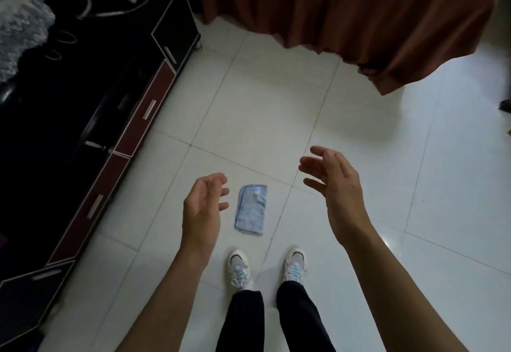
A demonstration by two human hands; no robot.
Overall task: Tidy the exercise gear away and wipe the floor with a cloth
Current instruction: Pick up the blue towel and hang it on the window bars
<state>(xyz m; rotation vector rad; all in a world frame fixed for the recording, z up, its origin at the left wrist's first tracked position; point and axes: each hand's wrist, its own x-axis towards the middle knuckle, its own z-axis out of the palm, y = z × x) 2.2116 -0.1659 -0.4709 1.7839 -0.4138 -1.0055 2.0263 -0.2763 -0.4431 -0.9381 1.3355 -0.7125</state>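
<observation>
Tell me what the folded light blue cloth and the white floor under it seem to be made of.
Folded light blue cloth: looks like soft terry or microfibre, matte, with a fuzzy surface and layered edges; exact fibre unclear. White floor: probably glazed ceramic tile, glossy, judging by thin grout lines and soft light reflections.

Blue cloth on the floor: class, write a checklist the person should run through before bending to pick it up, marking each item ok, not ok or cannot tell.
1. Cloth lies folded and free on the floor, nothing on it: ok.
2. Left hand empty, fingers relaxed: ok.
3. Right hand empty, fingers open: ok.
4. Shoes stand apart from the cloth, not on it: ok.
5. Exercise gear already tidied away: cannot tell; none shows in this view.
6. Cloth damp enough for wiping: cannot tell.
</observation>
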